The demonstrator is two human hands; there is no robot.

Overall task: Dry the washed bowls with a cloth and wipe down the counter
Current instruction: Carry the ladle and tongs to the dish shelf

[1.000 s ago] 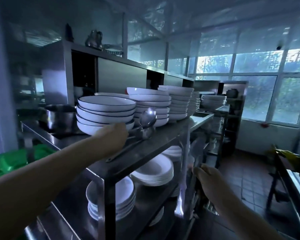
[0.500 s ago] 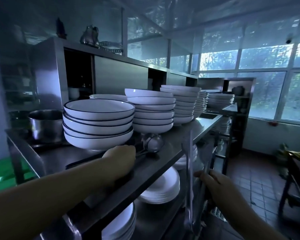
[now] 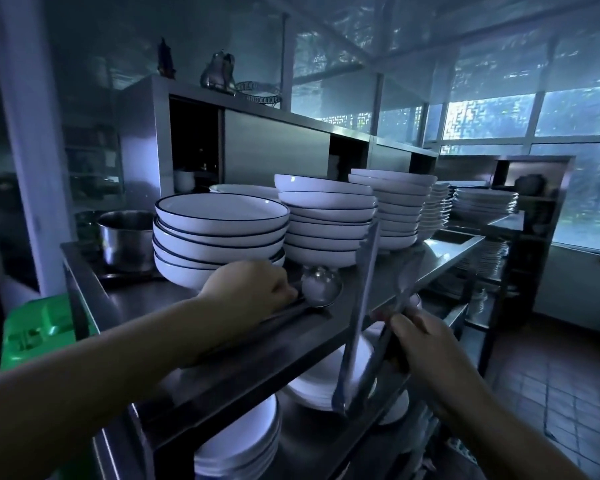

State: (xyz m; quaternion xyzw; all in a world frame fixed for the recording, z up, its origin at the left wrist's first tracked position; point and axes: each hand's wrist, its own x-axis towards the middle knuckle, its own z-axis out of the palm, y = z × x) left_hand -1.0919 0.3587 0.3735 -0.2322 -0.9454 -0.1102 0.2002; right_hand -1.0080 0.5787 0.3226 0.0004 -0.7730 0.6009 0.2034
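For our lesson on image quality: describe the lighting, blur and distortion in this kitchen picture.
Head view: dim and blue-tinted, lit mainly by the bright windows behind; the tongs in the right hand are motion-blurred; the nearest stack of bowls is fairly sharp; the wide lens bends the shelf edge and stretches both forearms.

Scene dim, cast in blue-violet tint throughout. Daylight admitted only through windows (image 3: 541, 129) at upper right; panes blown out in bright patches. Pale sheen reflected off steel counter (image 3: 444, 252) edge and white bowl stacks (image 3: 326, 223); highlight caught on ladle (image 3: 321, 289). Lower shelves and cabinet (image 3: 194, 143) interior lost in deep shadow. Forearms rendered as dark, flat shapes. Tongs (image 3: 361, 317) smeared by motion blur. Wide-angle distortion evident: uprights bowed at left edge, corners stretched. Fine detail softened, mild compression noise seen in dark areas.
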